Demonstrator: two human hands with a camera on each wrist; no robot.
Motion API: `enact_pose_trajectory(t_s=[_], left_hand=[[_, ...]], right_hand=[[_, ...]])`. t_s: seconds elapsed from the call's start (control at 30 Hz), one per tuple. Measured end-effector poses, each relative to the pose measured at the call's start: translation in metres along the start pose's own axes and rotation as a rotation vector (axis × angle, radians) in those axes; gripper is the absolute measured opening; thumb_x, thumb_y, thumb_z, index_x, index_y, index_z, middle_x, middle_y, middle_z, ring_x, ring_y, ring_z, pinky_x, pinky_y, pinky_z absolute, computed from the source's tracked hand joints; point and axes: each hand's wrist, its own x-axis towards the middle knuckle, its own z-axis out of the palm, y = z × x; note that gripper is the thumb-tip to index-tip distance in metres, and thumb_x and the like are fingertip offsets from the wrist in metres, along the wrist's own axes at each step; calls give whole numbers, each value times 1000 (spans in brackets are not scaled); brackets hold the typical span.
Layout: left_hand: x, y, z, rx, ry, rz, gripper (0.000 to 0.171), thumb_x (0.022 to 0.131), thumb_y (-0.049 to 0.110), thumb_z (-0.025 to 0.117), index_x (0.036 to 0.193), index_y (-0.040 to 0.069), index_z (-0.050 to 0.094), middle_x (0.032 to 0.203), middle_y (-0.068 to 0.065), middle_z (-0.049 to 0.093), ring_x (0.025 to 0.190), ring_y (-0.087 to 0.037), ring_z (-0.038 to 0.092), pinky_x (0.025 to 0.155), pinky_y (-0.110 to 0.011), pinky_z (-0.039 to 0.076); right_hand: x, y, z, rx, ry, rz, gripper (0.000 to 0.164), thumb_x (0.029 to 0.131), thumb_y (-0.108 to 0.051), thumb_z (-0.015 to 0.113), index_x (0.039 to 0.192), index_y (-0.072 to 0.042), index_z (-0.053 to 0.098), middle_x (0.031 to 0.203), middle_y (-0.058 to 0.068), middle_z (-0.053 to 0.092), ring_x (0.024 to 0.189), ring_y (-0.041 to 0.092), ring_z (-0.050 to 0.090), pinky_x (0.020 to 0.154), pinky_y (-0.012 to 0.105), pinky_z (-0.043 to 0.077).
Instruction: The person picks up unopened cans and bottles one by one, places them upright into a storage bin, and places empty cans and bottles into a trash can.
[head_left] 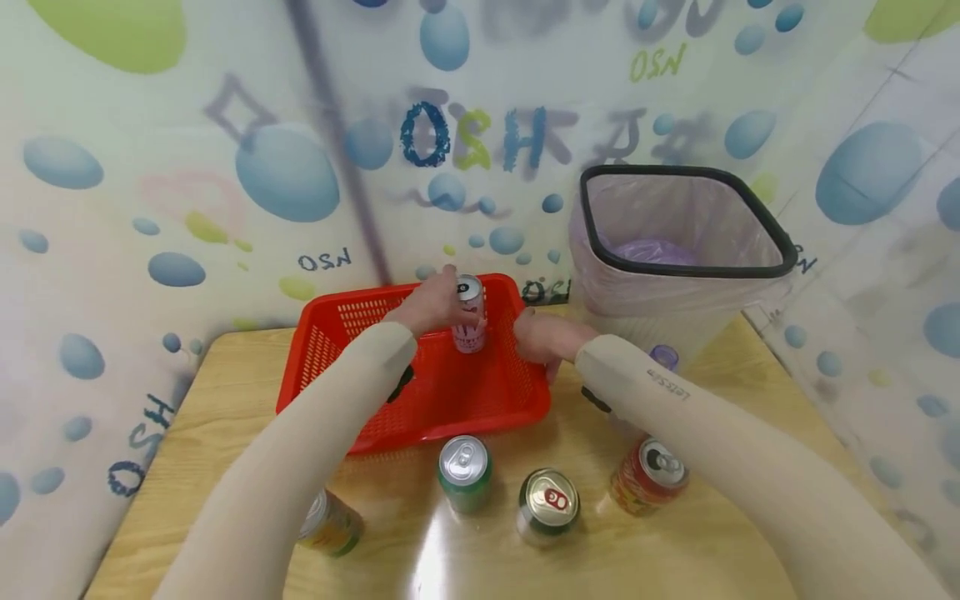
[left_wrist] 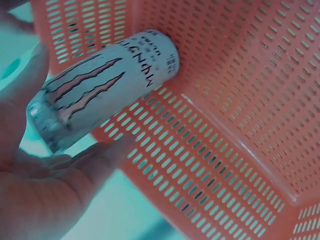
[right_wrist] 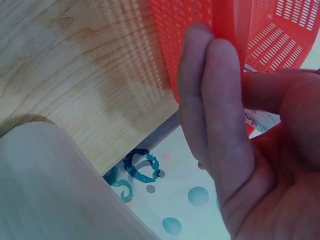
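Note:
A pale Monster can [head_left: 469, 321] stands upright in the back right part of a red plastic basket [head_left: 450, 421]. My left hand [head_left: 435, 304] is beside it, thumb and fingers spread on either side of its top end. In the left wrist view, a gap shows between the can [left_wrist: 110, 82] and the fingers below it. At the basket's right wall, my right hand [head_left: 551, 337] grips the rim. The right wrist view shows straight fingers [right_wrist: 220, 100] along the outside of the basket [right_wrist: 232, 30], the thumb on the inner side.
In front of the basket stand a green can [head_left: 465, 471], a dark can with a gold top [head_left: 549, 507], a red can [head_left: 651, 475] and an orange-and-green can [head_left: 330, 525]. A lined bin [head_left: 675, 292] stands back right, with a purple-rimmed bottle [head_left: 664, 357] near it.

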Motion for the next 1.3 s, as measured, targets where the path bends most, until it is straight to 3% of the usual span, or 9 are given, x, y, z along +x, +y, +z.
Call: enact_pose_trajectory(t_s=[0.17, 0.4, 0.57, 0.73, 0.87, 1.0, 1.13, 1.3], left_hand=[[-17, -7, -12, 2, -19, 40, 81, 93, 36, 77, 152, 0, 35, 140, -19, 56, 122, -33, 57, 108, -49, 48], [-62, -25, -30, -109, 133, 118, 71, 97, 45, 70, 153, 11, 43, 150, -13, 52, 132, -32, 52, 107, -52, 49], [-103, -54, -34, -110, 258, 213, 65, 98, 41, 69, 151, 12, 46, 152, -9, 50, 135, -31, 48, 109, -57, 45], [-135, -95, -31, -142, 359, 338, 55, 100, 30, 68, 147, 9, 51, 150, -10, 51, 133, -32, 50, 106, -59, 47], [-161, -122, -25, -198, 411, 383, 46, 99, 18, 69, 143, 11, 55, 143, -8, 57, 124, -23, 55, 102, -34, 52], [-188, -140, -17, -317, 456, 420, 42, 97, 2, 66, 138, 10, 59, 132, -4, 62, 117, -15, 57, 94, -13, 48], [-216, -155, -6, -414, 452, 453, 40, 96, -8, 60, 134, 6, 62, 124, 0, 66, 113, -12, 60, 94, -15, 49], [-251, -175, 1, -387, 396, 418, 39, 95, -9, 58, 131, 7, 64, 124, -2, 68, 108, -12, 62, 90, -16, 52]], right_hand=[[-2, 7, 0, 114, 1, 23, 61, 107, -17, 54, 153, 9, 25, 99, 15, 64, 70, 21, 73, 64, 29, 62], [-5, 13, -1, 193, 10, -14, 52, 106, -13, 54, 147, 8, 30, 101, 17, 65, 72, 23, 73, 65, 31, 62], [-5, 16, -1, 236, 12, -15, 52, 106, -13, 54, 147, 7, 28, 106, 19, 63, 77, 25, 73, 73, 35, 63], [-7, 19, -2, 262, 17, -26, 56, 107, -12, 53, 150, 9, 24, 106, 19, 63, 77, 25, 73, 70, 34, 63], [-8, 20, -2, 305, 1, -48, 62, 107, -12, 52, 154, 8, 17, 106, 19, 63, 76, 25, 73, 69, 33, 62], [-8, 19, 0, 319, -3, -75, 62, 108, -12, 52, 155, 7, 16, 107, 20, 61, 77, 25, 73, 69, 33, 63], [-9, 16, 3, 301, 3, -97, 57, 108, -12, 51, 151, 8, 22, 106, 19, 61, 78, 25, 72, 68, 33, 62], [-7, 11, 6, 246, 31, -116, 52, 108, -14, 52, 147, 9, 28, 101, 18, 64, 75, 24, 72, 67, 32, 62]])
